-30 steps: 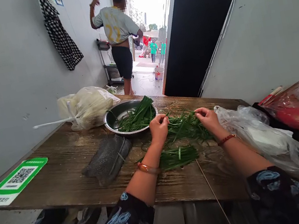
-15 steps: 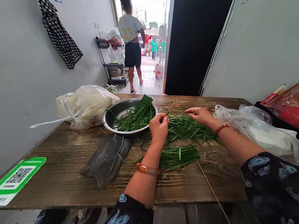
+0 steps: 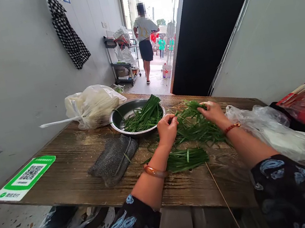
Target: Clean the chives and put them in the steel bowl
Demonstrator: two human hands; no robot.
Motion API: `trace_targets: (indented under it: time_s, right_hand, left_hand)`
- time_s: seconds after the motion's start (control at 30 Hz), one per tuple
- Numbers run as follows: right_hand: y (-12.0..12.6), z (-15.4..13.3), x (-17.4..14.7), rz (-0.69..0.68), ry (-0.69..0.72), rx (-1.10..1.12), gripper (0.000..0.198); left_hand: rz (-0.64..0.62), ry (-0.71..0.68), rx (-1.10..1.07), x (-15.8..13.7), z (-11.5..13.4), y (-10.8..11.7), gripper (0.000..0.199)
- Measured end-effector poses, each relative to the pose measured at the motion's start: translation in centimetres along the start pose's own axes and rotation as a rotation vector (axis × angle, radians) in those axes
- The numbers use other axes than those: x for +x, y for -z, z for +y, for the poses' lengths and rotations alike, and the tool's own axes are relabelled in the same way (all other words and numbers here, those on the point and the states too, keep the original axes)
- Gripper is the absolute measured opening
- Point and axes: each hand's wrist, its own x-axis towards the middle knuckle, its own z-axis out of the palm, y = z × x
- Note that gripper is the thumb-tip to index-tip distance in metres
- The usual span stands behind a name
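My right hand (image 3: 213, 112) is closed on a loose clump of green Chinese chives (image 3: 194, 109), lifted a little off the heap. Fingers pinched together, my left hand (image 3: 168, 128) is just left of the heap of chives (image 3: 193, 130); what it pinches is too small to make out. Nearer to me lies a neat bundle of chives (image 3: 188, 158) on the wooden table (image 3: 183, 189). Behind my left hand stands a steel bowl (image 3: 115, 125) with more chives piled in it.
A dark mesh bag (image 3: 113, 161) lies left of my forearm. Further left are a tied plastic bag (image 3: 94, 104) and a QR-code sign (image 3: 28, 177). Clear plastic bags (image 3: 279, 131) crowd the right side. A thin stick (image 3: 225, 199) juts past the front edge. A person (image 3: 145, 40) is by the doorway.
My right hand has taken hold of a clump of chives and raised it. My left hand stays pinched near the heap. The person has moved further out the doorway; the view shifted slightly.
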Motion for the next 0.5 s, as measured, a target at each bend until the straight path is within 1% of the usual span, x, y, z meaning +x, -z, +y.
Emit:
trace_targets:
  time_s: [0.07,0.13,0.17,0.23,0.3,0.33,0.4,0.5]
  right_hand:
    - [2.0,0.2,0.1,0.102,0.028,-0.013,0.038]
    - [3.3,0.2,-0.4,0.140,0.112,-0.026,0.040]
    - [3.6,0.0,-0.8,0.112,0.159,-0.016,0.043]
    - [3.6,-0.2,-1.9,-0.023,0.214,0.054,0.047]
    - [3.2,-0.2,-3.0,-0.132,0.193,0.160,0.039]
    - [3.0,-0.1,-3.5,-0.150,0.161,0.207,0.033]
    - [2.7,0.4,-4.4,-0.128,0.098,0.269,0.029]
    - [2.2,1.7,-5.1,-0.053,0.059,0.297,0.031]
  left_hand:
    - [0.003,0.006,-0.007,0.1,0.0,0.0,0.010]
    - [0.007,0.011,-0.014,0.2,-0.1,0.0,0.010]
    - [0.008,0.012,-0.014,0.2,-0.1,0.0,0.010]
    - [0.008,0.011,-0.010,0.2,-0.2,0.0,0.010]
    - [0.007,0.009,-0.003,0.2,-0.1,0.0,0.010]
    - [0.004,0.011,0.000,0.2,-0.1,-0.1,0.010]
    - [-0.002,0.015,0.002,0.1,0.0,-0.1,0.010]
    - [-0.012,0.017,-0.001,-0.1,0.4,-0.2,0.010]
